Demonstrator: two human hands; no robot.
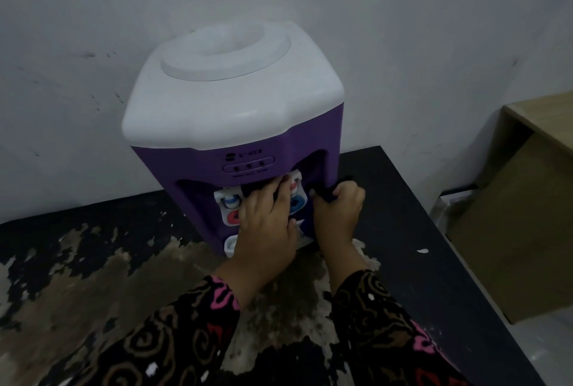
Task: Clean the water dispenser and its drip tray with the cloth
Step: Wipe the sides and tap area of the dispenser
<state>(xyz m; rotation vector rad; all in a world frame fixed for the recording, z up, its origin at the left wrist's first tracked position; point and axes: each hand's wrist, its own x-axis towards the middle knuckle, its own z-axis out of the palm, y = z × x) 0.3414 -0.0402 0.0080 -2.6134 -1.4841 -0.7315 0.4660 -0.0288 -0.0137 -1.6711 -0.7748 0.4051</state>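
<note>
The dispenser [217,112], purple with a white top [232,91], stood at the centre of the view on a black, worn table [403,230], its back to the white wall [403,29]. Two taps sat in its front recess: one [228,202] at 9 o'clock from the left hand, the other [296,187] at the hand's 1 o'clock.

The left hand [266,224] reached into the recess with its fingers [280,187] stretched forward and relaxed, resting against the right-side tap and clasping nothing that showed. The dim recess hid what lay under the fingertips.

The right hand [339,212] was clenched around a dark cloth [325,195], held against the dispenser's front right corner, at 3 o'clock from the taps. A bit of cloth stuck out of the fist at 10 o'clock and another at 12.

The tray [230,244], white, sat at the dispenser's foot, at 6 o'clock from the left-side tap, and was mostly covered by the left hand. Patterned sleeves [173,333] entered from 6 o'clock. A wooden cabinet [511,230] stood at 3 o'clock, beyond the table's edge.
</note>
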